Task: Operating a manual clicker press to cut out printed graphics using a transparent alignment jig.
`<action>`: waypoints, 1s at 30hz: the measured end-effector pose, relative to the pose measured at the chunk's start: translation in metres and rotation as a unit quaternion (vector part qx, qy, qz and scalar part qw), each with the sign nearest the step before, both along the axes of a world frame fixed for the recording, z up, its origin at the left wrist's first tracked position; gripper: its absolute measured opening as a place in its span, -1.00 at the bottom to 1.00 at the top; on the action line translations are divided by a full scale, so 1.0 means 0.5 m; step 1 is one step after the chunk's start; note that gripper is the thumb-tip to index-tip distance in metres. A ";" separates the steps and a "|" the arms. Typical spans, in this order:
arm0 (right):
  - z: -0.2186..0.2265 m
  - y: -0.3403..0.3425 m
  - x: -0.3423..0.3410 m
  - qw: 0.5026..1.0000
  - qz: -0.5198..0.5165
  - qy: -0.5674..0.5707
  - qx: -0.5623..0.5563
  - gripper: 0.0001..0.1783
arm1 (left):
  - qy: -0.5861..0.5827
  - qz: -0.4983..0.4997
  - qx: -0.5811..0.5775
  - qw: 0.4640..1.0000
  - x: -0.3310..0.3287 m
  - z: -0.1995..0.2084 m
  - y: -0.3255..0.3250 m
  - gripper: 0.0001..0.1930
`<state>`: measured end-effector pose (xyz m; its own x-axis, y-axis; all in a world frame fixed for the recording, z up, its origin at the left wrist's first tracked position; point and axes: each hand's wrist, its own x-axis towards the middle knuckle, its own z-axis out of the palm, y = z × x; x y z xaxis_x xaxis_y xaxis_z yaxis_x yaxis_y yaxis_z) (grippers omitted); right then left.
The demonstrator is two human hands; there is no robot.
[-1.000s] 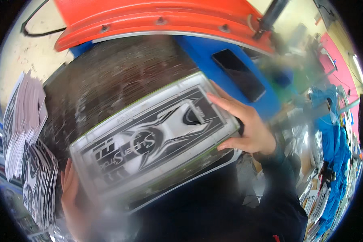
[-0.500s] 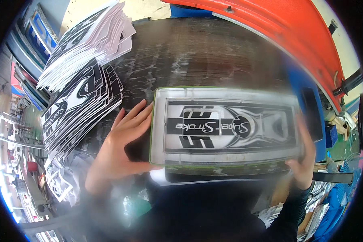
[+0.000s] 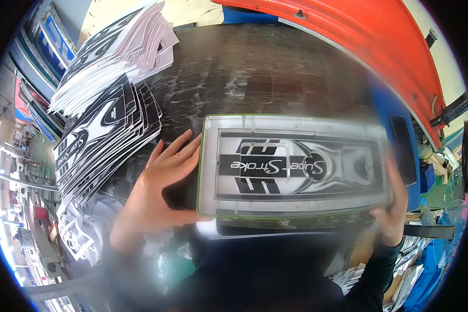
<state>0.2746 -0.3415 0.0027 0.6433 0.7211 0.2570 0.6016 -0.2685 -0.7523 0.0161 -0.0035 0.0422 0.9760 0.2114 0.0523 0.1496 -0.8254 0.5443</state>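
Note:
Between my hands lies a see-through rectangular plate point(image 3: 211, 156) with a green rim and raised inner outlines. Through it shows a black-and-white printed sheet point(image 3: 292, 165) with its lettering upside down. My left hand point(image 3: 158, 182) grips the plate's left end, fingers along the far part of that side and thumb at the near corner. Around the right end, my right hand point(image 3: 394, 200) has its thumb at the near corner; its fingers are blurred and partly hidden. Left of my left hand, a fanned stack of black-and-white printed sheets point(image 3: 101, 138) rests on the dark worktable point(image 3: 208, 67).
A taller stack of printed sheets point(image 3: 117, 57) stands at the far left. White paper scraps point(image 3: 86, 229) lie below the stacks. A large orange machine arm point(image 3: 369, 39) spans the far right. Beside the plate's right end is a blue panel point(image 3: 382, 106) with a dark inset.
The plate and both hands sit very slightly farther right in the picture, and the stacks shift a little the same way. My hands keep their hold on the plate's ends.

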 end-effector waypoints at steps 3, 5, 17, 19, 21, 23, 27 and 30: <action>0.000 0.005 -0.001 1.000 0.007 0.003 0.004 0.19 | -0.001 0.006 0.000 1.000 -0.007 -0.001 0.001 0.00; 0.003 0.004 -0.003 1.000 0.004 0.009 0.005 0.19 | -0.006 0.003 0.000 1.000 -0.006 -0.001 0.001 0.00; 0.001 0.004 0.001 1.000 0.008 0.011 0.001 0.18 | -0.011 0.013 -0.014 1.000 -0.006 0.003 -0.003 -0.01; -0.001 0.003 0.001 1.000 0.008 0.005 0.002 0.19 | -0.013 0.013 -0.017 1.000 -0.008 0.003 -0.004 -0.01; 0.002 0.002 -0.002 1.000 0.004 0.004 0.002 0.19 | -0.014 0.012 -0.019 1.000 -0.008 0.003 -0.005 -0.01; 0.006 -0.001 -0.006 1.000 -0.004 0.002 0.001 0.19 | -0.016 0.006 -0.022 1.000 -0.005 0.003 -0.005 -0.01; 0.002 -0.005 -0.003 1.000 -0.003 -0.013 -0.026 0.15 | -0.012 0.014 -0.040 0.999 0.018 -0.017 0.002 0.02; 0.006 0.008 0.009 0.998 0.054 -0.021 0.002 0.07 | 0.008 0.056 -0.005 0.998 -0.010 0.020 -0.013 0.02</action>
